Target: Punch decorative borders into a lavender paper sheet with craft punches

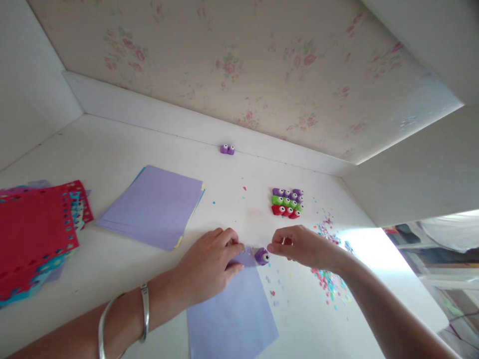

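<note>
While the white worktop (112,159) spreads wide, I see a lilac sheet (232,309) near its front edge; my left hand (209,264) presses flat on its top corner, and my right hand (299,247) pinches beside a purple punch (262,256) there.

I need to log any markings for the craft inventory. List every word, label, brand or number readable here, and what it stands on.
None can be read.
The purple paper punch between the left hand and right hand: no legible mark.
The rows of punches: too small to tell.
The lavender sheet: blank.
</note>
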The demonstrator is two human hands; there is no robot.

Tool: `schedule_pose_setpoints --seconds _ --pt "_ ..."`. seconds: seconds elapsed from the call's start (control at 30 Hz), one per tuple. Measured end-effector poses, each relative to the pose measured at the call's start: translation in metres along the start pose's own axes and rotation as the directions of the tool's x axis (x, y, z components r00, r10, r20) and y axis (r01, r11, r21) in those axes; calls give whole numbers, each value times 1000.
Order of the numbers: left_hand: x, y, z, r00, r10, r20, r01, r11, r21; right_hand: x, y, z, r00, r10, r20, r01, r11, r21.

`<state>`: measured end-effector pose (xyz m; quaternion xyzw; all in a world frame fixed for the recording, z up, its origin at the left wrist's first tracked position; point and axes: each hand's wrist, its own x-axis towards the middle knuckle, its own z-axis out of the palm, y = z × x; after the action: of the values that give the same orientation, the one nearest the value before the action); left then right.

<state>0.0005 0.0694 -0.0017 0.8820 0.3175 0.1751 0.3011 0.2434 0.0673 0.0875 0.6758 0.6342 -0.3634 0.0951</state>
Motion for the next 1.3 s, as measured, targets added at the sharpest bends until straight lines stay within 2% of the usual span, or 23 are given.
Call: schedule_pose_setpoints --seconds 0.1,0.23,0.33,0.43,0.53,0.6,0.67,0.7,0.73,0.8,0.87,1.0,1.17,1.3 --pt "1 -1 -1 1000 -9 -9 9 1000 -19 -12 -2 17 972 -142 -189 132 989 -62" --pt "1 0 -2 1000 -20 -17 19 999 -35 -21 0 43 906 -313 -283 298 950 -99" --pt "0 1 -2 1000 -19 -14 19 999 -36 -23 3 45 889 -331 -317 326 943 -69" --pt "-1 0 -1 1000 -7 -18 6 1000 -23 -24 8 29 917 -261 -302 287 957 45" --pt "-1 -1 0 999 1 -33 -1 1000 -7 -19 20 0 925 -141 -352 211 963 170" --pt "-1 -1 1 999 -1 -39 1 1000 -8 -8 33 -22 892 -73 -445 173 967 187" --pt "-2 -1 2 999 -3 -42 2 1000 -13 8 47 -45 819 -26 -573 117 986 123" --pt "-2 -1 2 999 -2 -43 1 1000 -13 17 54 -56 774 0 -633 50 997 61" --pt "-2 -1 2 999 -2 -44 1 1000 -12 27 61 -66 747 16 -664 -36 999 -17" --pt "-2 -1 1 999 -3 -41 2 1000 -10 47 72 -82 719 32 -694 -162 979 -122" --pt "-2 -1 1 999 -3 -33 2 1000 -8 64 81 -92 724 24 -689 -205 962 -182" --pt "-2 -2 1 1000 5 -30 -5 1000 -13 85 93 -99 773 -27 -634 -217 928 -304" --pt "-3 -3 3 999 2 -35 -3 1000 -25 94 101 -98 834 -78 -546 -193 887 -420" --pt "-2 -2 2 1000 1 -24 -2 999 -35 97 106 -96 858 -97 -505 -173 871 -460"
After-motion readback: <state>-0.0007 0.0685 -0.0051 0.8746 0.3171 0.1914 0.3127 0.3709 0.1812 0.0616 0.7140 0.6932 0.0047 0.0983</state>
